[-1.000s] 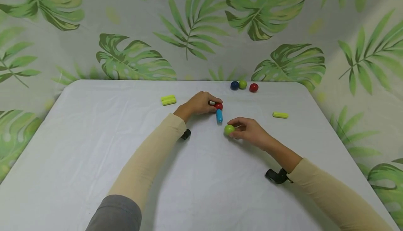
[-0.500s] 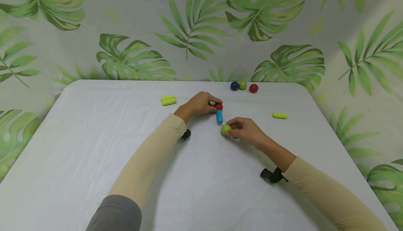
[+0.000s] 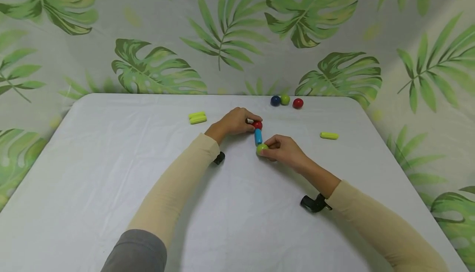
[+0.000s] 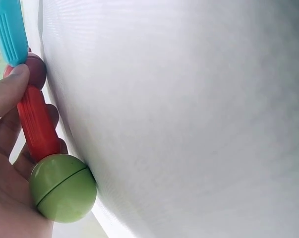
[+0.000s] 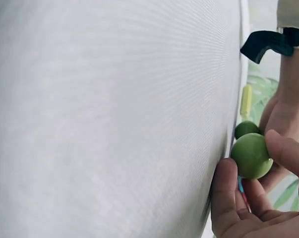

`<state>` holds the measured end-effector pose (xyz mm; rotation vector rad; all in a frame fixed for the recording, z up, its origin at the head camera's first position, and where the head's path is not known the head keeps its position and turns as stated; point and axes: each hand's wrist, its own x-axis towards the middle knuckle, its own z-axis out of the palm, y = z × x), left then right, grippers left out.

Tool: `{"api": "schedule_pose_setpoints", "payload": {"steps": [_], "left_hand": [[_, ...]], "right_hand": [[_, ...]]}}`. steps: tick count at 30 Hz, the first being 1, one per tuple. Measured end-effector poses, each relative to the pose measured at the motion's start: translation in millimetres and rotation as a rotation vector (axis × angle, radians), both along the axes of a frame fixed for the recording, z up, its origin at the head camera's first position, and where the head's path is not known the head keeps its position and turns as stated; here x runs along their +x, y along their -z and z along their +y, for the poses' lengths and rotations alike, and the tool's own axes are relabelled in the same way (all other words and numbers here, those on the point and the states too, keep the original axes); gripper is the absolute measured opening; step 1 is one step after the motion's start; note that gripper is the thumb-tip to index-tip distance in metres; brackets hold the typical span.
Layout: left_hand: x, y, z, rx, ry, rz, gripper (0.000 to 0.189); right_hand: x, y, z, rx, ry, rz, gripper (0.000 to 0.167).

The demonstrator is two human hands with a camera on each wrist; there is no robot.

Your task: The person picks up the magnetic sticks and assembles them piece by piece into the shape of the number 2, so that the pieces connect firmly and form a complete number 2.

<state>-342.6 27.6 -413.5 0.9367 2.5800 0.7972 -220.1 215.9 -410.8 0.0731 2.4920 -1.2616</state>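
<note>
My left hand (image 3: 235, 121) grips a joined piece, its thumb at the red ball (image 3: 257, 125). From that ball a light-blue ribbed rod (image 3: 258, 137) points toward the front of the table. In the left wrist view, a red rod (image 4: 38, 124) runs from the red ball (image 4: 36, 72) to a green ball (image 4: 64, 188) by the palm; the head view hides both under the hand. My right hand (image 3: 283, 152) pinches another green ball (image 3: 262, 149) between thumb and fingers, right at the front end of the blue rod. This ball (image 5: 252, 156) sits close over the white cloth.
At the table's back edge lie a dark-blue ball (image 3: 275, 101), a green ball (image 3: 285, 99) and a red ball (image 3: 298, 103). Two yellow-green rods (image 3: 197, 118) lie side by side left of my left hand; one more yellow-green rod (image 3: 329, 135) is at the right.
My right hand has moved left and slightly back with the green ball, bringing it up to the blue rod's end. The left hand has stayed in place on the joined piece.
</note>
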Motion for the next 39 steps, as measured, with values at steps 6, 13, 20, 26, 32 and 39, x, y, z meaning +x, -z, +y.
{"api": "schedule_pose_setpoints", "payload": {"steps": [6, 13, 20, 26, 32, 39], "left_hand": [[0.6, -0.7, 1.5, -0.002, 0.002, 0.007, 0.041], [1.7, -1.7, 2.5, 0.009, 0.001, 0.001, 0.041], [2.5, -3.3, 2.9, 0.002, 0.000, -0.005, 0.042], [1.7, -4.1, 1.6, 0.001, -0.005, -0.015, 0.041], [-1.3, -2.9, 0.9, -0.006, 0.009, -0.033, 0.042], [-2.4, -1.8, 0.0, 0.004, 0.029, -0.021, 0.041]], "right_hand": [[-1.3, -0.8, -2.2, 0.007, 0.018, -0.009, 0.040], [-0.1, -0.2, -1.6, 0.024, -0.043, 0.036, 0.042], [3.8, -4.4, -1.3, 0.173, -0.149, 0.183, 0.039], [1.3, -6.0, 0.4, 0.254, -0.305, 0.336, 0.041], [-2.0, -6.0, 1.8, 0.233, -0.356, 0.342, 0.032], [-6.7, -4.3, 5.7, 0.170, -0.425, 0.344, 0.039]]}}
